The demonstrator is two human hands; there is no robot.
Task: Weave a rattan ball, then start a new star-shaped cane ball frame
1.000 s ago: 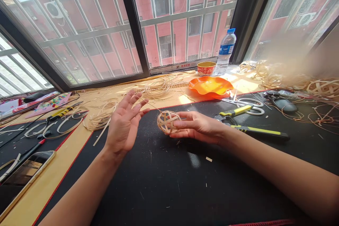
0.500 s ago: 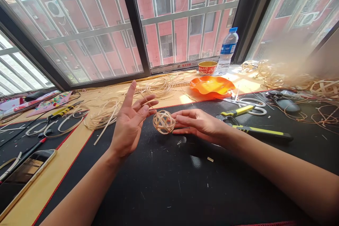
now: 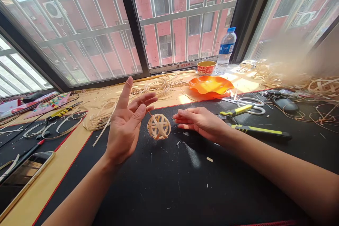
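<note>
A small openwork ball (image 3: 159, 126) woven from pale bamboo-like strips hangs over the black mat by a thin brown cord (image 3: 140, 99). My left hand (image 3: 125, 122) pinches this cord between thumb and fingers, its index finger raised with the cord running up to the tip. To the right of the ball, a small gap away, is my right hand (image 3: 200, 122). Its fingers are loosely curled and a little apart, and I see no object held in them.
Behind are coiled strips (image 3: 159, 86), an orange wavy dish (image 3: 210, 85), a red tin (image 3: 206, 67) and a water bottle (image 3: 226, 51). White-handled scissors (image 3: 251, 105) and yellow-black pliers (image 3: 259, 130) lie right, a phone (image 3: 25, 173) left. Windows stand beyond.
My right hand has come away from the ball, which has turned and shifted slightly left and down. My left hand has moved a little left, still on the cord.
</note>
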